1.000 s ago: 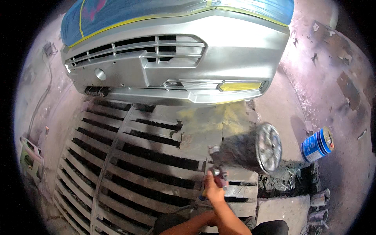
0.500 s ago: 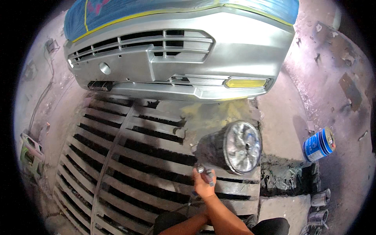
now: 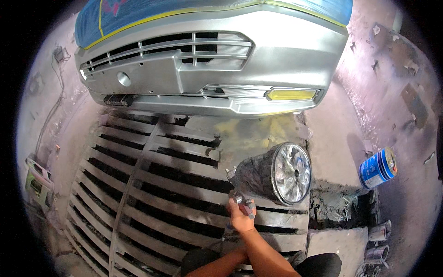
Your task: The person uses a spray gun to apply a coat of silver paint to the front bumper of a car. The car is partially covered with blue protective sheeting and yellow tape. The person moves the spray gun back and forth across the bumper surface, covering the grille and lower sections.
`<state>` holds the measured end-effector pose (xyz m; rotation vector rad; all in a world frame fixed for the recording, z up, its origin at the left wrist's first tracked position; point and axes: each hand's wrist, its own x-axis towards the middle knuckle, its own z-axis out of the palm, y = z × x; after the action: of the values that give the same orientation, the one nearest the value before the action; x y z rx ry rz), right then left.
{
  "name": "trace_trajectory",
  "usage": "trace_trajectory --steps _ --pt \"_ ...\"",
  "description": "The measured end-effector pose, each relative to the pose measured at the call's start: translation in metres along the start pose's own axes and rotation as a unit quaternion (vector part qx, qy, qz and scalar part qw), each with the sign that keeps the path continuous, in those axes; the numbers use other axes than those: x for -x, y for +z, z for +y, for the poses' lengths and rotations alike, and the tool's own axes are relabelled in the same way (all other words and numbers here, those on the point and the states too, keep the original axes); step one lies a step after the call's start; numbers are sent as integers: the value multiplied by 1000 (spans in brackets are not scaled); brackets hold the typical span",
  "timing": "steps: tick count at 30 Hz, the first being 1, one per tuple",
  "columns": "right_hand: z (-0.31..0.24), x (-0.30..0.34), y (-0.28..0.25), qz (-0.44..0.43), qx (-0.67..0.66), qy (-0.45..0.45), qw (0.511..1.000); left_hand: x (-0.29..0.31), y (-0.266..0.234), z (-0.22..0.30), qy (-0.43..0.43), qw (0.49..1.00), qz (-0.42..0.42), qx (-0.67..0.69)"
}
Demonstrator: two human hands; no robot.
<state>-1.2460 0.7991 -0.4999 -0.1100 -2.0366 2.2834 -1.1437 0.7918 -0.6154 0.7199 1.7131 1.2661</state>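
My right hand (image 3: 242, 218) is closed around the grip of a paint spray gun (image 3: 240, 199), low in the middle of the view. On top of the gun is a large dark cup (image 3: 254, 177) with a shiny silver, ribbed round lid (image 3: 293, 173) that faces up towards me. The gun's nozzle (image 3: 230, 174) points away to the far left. My left forearm (image 3: 221, 265) passes under the right one, which hides my left hand. Beyond the gun stands a silver car bumper (image 3: 295, 55) with a slatted grille (image 3: 198, 48) and yellow masking on its lower right opening (image 3: 290, 94).
Blue film with yellow tape (image 3: 184, 11) covers the car above the bumper. A slotted floor grate (image 3: 152, 203) lies below. To the right are a blue paint can (image 3: 378, 168), small metal cups (image 3: 379, 231) and a dark pit (image 3: 341, 207). At left lies a pale green-and-white object (image 3: 38, 182).
The spray gun's cup has swung slightly to the right and shows more sharply. My right hand keeps its grip on the gun, and the bumper looks unchanged.
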Motion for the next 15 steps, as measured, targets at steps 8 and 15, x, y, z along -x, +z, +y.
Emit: trace_trajectory --steps 8,15 --pt "35 4 -62 154 106 57 981 -15 9 -2 -22 997 24 -76" --pt "21 9 -66 119 46 157 979 -4 -10 38 -69 979 -95 -169"
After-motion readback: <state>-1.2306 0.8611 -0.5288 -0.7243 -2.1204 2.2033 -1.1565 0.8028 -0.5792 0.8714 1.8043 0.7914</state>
